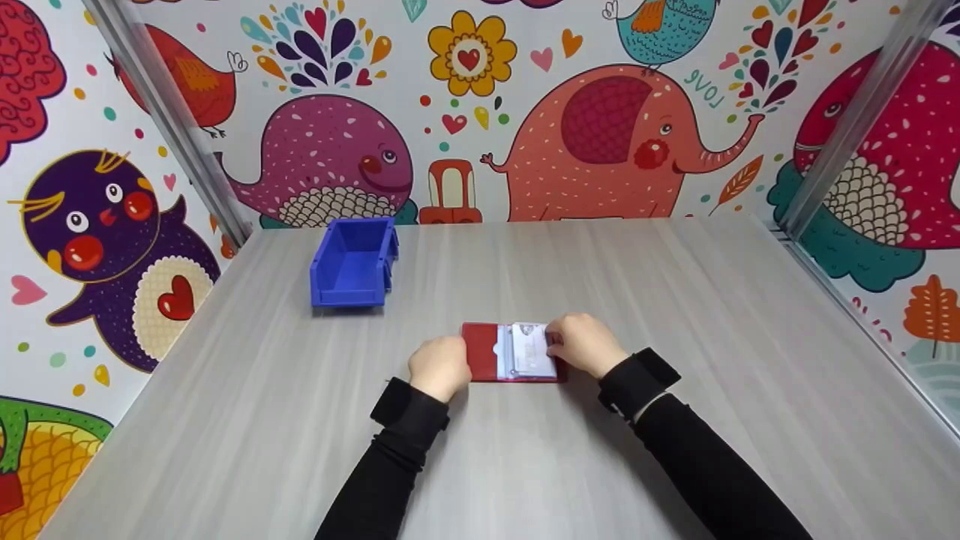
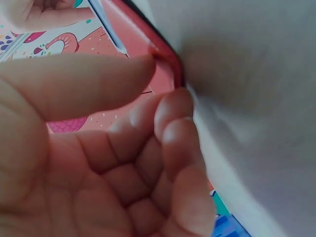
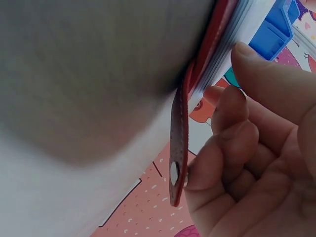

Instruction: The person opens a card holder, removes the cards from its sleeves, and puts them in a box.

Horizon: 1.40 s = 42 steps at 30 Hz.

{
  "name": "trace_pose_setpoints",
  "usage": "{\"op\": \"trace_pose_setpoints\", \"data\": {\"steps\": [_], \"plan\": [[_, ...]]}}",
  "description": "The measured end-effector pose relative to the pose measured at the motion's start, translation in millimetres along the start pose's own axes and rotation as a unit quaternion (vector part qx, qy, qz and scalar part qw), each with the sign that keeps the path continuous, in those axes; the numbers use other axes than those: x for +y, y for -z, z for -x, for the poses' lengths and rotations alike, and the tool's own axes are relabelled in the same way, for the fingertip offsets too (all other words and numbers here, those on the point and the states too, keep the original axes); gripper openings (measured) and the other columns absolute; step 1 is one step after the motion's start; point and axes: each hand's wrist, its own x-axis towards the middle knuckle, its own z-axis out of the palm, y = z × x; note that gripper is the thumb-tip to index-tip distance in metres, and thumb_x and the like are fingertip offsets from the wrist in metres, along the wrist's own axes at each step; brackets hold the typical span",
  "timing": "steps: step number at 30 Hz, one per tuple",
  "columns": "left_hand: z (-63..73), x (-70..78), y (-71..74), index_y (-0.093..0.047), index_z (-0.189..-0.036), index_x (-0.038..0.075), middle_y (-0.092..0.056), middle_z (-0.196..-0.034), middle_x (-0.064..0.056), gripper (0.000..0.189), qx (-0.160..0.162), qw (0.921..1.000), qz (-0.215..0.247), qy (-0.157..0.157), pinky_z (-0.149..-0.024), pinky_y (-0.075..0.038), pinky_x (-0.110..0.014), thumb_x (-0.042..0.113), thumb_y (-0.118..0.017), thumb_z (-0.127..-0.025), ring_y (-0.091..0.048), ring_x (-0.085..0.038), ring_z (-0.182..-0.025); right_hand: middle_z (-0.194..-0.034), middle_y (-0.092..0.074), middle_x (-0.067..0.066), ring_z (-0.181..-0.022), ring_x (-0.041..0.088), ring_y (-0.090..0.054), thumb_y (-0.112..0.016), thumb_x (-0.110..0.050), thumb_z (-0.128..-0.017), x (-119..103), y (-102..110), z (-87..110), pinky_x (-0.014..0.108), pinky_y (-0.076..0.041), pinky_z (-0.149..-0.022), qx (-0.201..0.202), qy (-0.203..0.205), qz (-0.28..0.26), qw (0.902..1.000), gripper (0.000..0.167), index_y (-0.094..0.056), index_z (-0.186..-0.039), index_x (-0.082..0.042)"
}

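A red card holder (image 1: 480, 361) lies spread open on the table, its clear card sleeves (image 1: 532, 351) stacked on the right half with a printed card showing on top. My left hand (image 1: 439, 366) pinches the left cover's edge between thumb and curled fingers; the left wrist view shows the thumb on the red cover (image 2: 143, 37). At the opposite side, my right hand (image 1: 589, 343) pinches the sleeves' outer edge, thumb on top. In the right wrist view, a strap with a metal snap (image 3: 175, 173) sticks out from the holder beside the curled fingers of that hand.
A blue plastic bin (image 1: 349, 268) stands at the back left of the pale wood-grain table (image 1: 675, 285). Walls printed with cartoon animals (image 1: 600, 142) close off the back and sides, with metal posts (image 1: 169, 120) at the corners.
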Motion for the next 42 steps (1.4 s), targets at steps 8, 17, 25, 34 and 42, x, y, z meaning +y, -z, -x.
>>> {"op": "trace_pose_setpoints", "data": {"steps": [8,17,25,34,42], "plan": [[-0.7,-0.3,2.8,-0.070,-0.086,0.005,-0.071,-0.091,-0.013,0.005,-0.008,1.0000,-0.001,0.000,-0.062,-0.054,-0.049,0.006,-0.067,-0.082,-0.068,-0.031,-0.084,-0.061,-0.041,-0.003,-0.063,0.019,-0.044,-0.079,-0.008,-0.078,-2.2,1.4,-1.6,0.035,-0.038,-0.058,-0.016,-0.023,0.000,0.9996,0.021,-0.060,-0.072,-0.008],[-1.4,-1.5,9.3,-0.070,-0.088,0.006,-0.071,-0.091,-0.011,0.008,-0.011,0.9999,0.008,0.008,-0.063,-0.054,-0.047,0.010,-0.068,-0.082,-0.068,-0.031,-0.083,-0.061,-0.043,-0.002,-0.063,0.019,-0.045,-0.078,-0.006,-0.079,-3.7,1.6,-3.4,0.035,-0.039,-0.059,-0.025,-0.024,0.002,0.9994,0.023,-0.057,-0.069,-0.009],[-2.4,3.5,12.8,-0.069,-0.090,0.004,-0.069,-0.088,-0.012,0.010,0.041,0.9990,0.013,-0.011,-0.063,-0.054,-0.047,0.007,-0.070,-0.080,-0.067,-0.033,-0.082,-0.061,-0.045,-0.002,-0.063,0.019,-0.045,-0.078,-0.005,-0.078,-3.5,1.3,-2.6,0.035,-0.040,-0.060,-0.023,-0.019,0.003,0.9996,0.021,-0.060,-0.070,-0.007],[-8.5,24.7,10.6,-0.067,-0.078,0.007,-0.069,-0.081,-0.010,0.004,0.085,0.9939,0.010,-0.070,-0.060,-0.053,-0.046,0.004,-0.070,-0.077,-0.066,-0.033,-0.074,-0.063,-0.046,-0.001,-0.064,0.020,-0.047,-0.078,-0.005,-0.079,-4.6,1.6,-2.5,0.037,-0.042,-0.061,-0.024,-0.024,0.004,0.9994,0.018,-0.061,-0.072,-0.007],[-11.9,46.5,4.6,-0.050,-0.056,0.012,-0.065,-0.069,-0.008,0.027,0.100,0.9892,0.037,-0.100,-0.054,-0.048,-0.044,0.007,-0.068,-0.076,-0.064,-0.030,-0.065,-0.061,-0.045,-0.002,-0.062,0.020,-0.047,-0.079,-0.004,-0.076,-2.7,0.5,-2.2,0.037,-0.042,-0.059,-0.013,-0.011,0.006,0.9998,0.018,-0.062,-0.071,-0.007]]}}
